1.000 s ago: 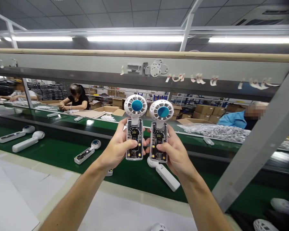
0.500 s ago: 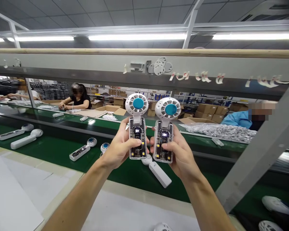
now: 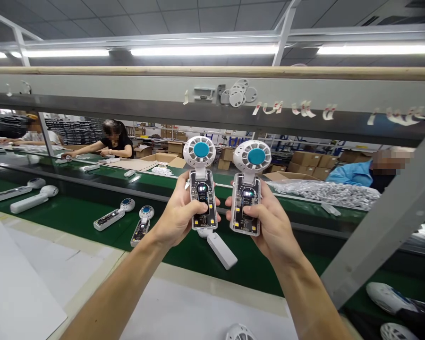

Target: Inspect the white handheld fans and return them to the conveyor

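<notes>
Now the displays (image 3: 202,188) have gone from dim yellow to bright white, so both look powered. My left hand (image 3: 180,211) is closed round the left fan (image 3: 200,178), my right hand (image 3: 272,218) round the right fan (image 3: 248,182), over the belt (image 3: 74,217), beyond its near edge; long axes near upright, blue discs (image 3: 201,149) uppermost, facing me, tops leaning slightly apart.

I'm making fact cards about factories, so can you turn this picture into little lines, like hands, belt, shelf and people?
Left hand: holds a small fan, thumb on its front
Right hand: holds a matching fan, thumb on its front
Displays: lit on both held fans
Green belt: other fans lying on it
Shelf: overlapping pale discs on its front
People: beyond the belt, including one in black and one in blue
</notes>
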Available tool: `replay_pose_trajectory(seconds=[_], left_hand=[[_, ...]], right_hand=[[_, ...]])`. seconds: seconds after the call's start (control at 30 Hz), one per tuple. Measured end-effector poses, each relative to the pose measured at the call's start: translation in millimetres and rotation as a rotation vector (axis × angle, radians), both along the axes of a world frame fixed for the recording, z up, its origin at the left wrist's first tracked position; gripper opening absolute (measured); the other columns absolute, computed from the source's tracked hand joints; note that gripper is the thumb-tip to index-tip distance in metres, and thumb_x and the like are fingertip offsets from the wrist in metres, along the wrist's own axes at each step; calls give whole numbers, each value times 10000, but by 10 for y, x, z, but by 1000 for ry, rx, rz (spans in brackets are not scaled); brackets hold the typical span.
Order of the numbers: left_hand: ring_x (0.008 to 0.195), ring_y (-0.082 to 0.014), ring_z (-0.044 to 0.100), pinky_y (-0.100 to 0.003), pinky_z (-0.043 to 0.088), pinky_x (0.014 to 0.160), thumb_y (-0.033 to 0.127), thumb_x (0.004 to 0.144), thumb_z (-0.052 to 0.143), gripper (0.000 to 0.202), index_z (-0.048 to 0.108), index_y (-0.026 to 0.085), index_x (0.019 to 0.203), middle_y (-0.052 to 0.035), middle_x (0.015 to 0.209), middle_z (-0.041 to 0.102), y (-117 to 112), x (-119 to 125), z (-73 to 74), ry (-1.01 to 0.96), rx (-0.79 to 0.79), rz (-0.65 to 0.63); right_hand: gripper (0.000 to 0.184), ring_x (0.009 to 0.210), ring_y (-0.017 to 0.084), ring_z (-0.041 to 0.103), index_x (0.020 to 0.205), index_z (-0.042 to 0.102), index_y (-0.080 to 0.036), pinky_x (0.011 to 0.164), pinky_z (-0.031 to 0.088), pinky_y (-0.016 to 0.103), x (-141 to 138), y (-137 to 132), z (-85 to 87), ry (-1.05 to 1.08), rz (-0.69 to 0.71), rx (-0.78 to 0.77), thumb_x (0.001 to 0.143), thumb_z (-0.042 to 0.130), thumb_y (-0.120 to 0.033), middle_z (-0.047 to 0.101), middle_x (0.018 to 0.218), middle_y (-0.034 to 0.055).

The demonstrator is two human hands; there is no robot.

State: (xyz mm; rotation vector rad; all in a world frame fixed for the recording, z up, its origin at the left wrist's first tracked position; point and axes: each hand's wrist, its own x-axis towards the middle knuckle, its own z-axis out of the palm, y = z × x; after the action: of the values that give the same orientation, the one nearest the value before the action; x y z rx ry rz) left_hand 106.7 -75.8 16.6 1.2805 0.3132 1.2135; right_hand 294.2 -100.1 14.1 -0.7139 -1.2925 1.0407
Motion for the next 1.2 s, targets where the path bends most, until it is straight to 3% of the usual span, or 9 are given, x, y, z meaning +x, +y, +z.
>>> replay_pose_trajectory(seconds=[0.27, 0.47, 0.63, 0.8, 0.93, 1.07, 1.13, 1.2], left_hand=[[640, -202, 705, -344, 588, 607, 141, 723, 675, 696, 304, 246, 1302, -12, 898, 672, -2, 20, -9, -30, 2, 26], [627, -192, 699, -291, 558, 555, 139, 711, 672, 693, 305, 247, 1289, -9, 894, 662, -29, 45, 3, -50, 11, 5], [648, -195, 704, -320, 582, 607, 141, 725, 674, 644, 325, 243, 1256, -19, 897, 677, -97, 24, 18, -70, 42, -38], [635, -182, 684, -289, 566, 580, 287, 766, 734, 586, 376, 227, 1227, -31, 873, 674, -134, 14, 19, -47, 35, -33], [631, -139, 646, -261, 558, 566, 381, 790, 755, 537, 436, 229, 1195, -24, 896, 661, -118, 53, -8, -27, 11, 82], [555, -124, 598, -237, 532, 539, 395, 780, 776, 443, 534, 199, 1095, 16, 685, 628, -68, 85, -37, 66, 41, 194], [538, -129, 597, -230, 515, 537, 374, 754, 791, 378, 588, 174, 1003, 13, 631, 624, -5, 88, -68, 115, 77, 329], [576, -143, 621, -239, 517, 570, 330, 736, 785, 273, 627, 155, 873, -10, 652, 641, 96, 76, -120, 155, 140, 533]], right_hand=[[724, 668, 187, 684, 1409, 368, -292, 595, 578, 315, 4, 74, -48, -30, -9, 4, 738, 630, -230, 696, 906, 10], [744, 697, 188, 691, 1438, 360, -296, 647, 594, 336, -3, 68, -57, -65, -4, -9, 749, 631, -231, 695, 937, 15], [778, 702, 177, 675, 1456, 371, -298, 669, 588, 328, -34, 21, -35, -51, 54, -23, 735, 656, -226, 702, 974, 24], [784, 704, 187, 672, 1471, 361, -311, 682, 588, 340, -63, -6, -32, -53, 32, 20, 751, 665, -243, 698, 953, 20], [793, 695, 199, 683, 1467, 338, -312, 643, 592, 341, -52, 21, -54, -38, -11, 32, 745, 659, -246, 690, 917, 13], [752, 683, 197, 695, 1418, 385, -324, 570, 576, 297, -24, 30, -54, 0, -24, 30, 741, 702, -247, 697, 916, 13], [610, 661, 180, 681, 1320, 490, -288, 526, 550, 262, -24, 1, -39, 65, 22, -21, 756, 722, -305, 693, 894, 22], [452, 551, 144, 615, 1163, 603, -224, 452, 498, 240, -30, -60, -19, 94, 177, -123, 771, 709, -424, 663, 800, 27]])
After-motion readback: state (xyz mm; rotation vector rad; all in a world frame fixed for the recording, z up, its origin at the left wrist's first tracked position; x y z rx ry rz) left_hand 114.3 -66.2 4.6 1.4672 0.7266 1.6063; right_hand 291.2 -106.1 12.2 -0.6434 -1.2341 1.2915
